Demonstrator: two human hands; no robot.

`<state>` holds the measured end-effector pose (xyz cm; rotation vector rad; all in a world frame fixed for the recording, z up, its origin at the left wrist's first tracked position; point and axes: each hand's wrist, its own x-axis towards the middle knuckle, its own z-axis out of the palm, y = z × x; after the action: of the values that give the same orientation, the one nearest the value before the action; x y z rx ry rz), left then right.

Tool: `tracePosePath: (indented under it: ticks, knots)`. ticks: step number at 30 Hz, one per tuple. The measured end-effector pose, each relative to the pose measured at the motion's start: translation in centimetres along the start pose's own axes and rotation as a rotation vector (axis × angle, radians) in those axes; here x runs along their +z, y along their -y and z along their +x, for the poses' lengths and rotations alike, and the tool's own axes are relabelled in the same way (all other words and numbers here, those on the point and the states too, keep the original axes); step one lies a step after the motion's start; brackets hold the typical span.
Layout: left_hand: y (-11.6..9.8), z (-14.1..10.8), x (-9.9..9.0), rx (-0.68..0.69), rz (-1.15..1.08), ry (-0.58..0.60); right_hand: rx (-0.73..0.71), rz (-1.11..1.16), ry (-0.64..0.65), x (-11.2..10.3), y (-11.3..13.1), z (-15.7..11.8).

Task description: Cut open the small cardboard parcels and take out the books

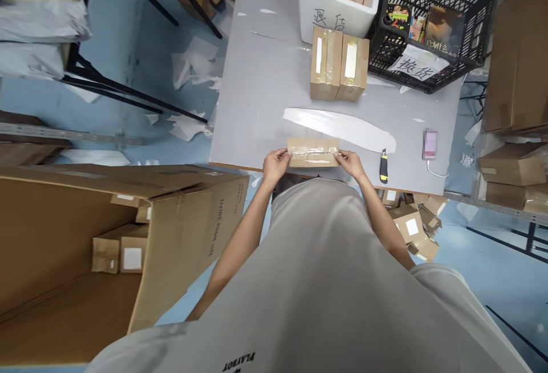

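Observation:
A small taped cardboard box lies at the front edge of the grey table. My left hand grips its left end between thumb and fingers, and my right hand grips the right end the same way. Just beyond the box is a long white paper strip. To the right of my right hand rests a black and yellow box cutter. Two taped cardboard boxes stand side by side farther back.
A white bin and a black crate holding packets are at the back. A phone with a cable lies on the right. A large open carton stands at lower left. Cardboard boxes lie below the table's right side.

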<state>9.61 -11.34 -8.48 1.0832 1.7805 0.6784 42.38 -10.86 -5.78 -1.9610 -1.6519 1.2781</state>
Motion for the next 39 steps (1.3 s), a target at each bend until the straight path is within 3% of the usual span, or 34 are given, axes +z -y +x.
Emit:
tracePosePath:
  ticks: [6,11,21,31,36,39]
  knots:
    - [1.5,0.4,0.4,-0.118,-0.226,-0.083,0.073,0.155,-0.044,0.6,-0.8,-0.3]
    - [2.6,0.2,-0.1,-0.091,-0.171,-0.134,0.088,0.214,-0.044,-0.4,-1.2,-0.7]
    - [3.6,-1.1,0.7,-0.132,-0.240,-0.060,0.118,0.225,-0.008,-0.2,-2.7,-1.1]
    - [4.7,-0.4,1.3,-0.147,-0.132,0.122,0.197,0.069,-0.033,0.2,-2.9,-1.1]
    - [3.9,-0.2,2.1,-0.053,-0.150,0.205,0.087,0.193,0.103,1.1,-2.4,-0.9]
    - [3.3,-0.1,1.8,0.006,-0.126,0.194,0.019,0.273,0.156,1.2,-2.0,-1.0]
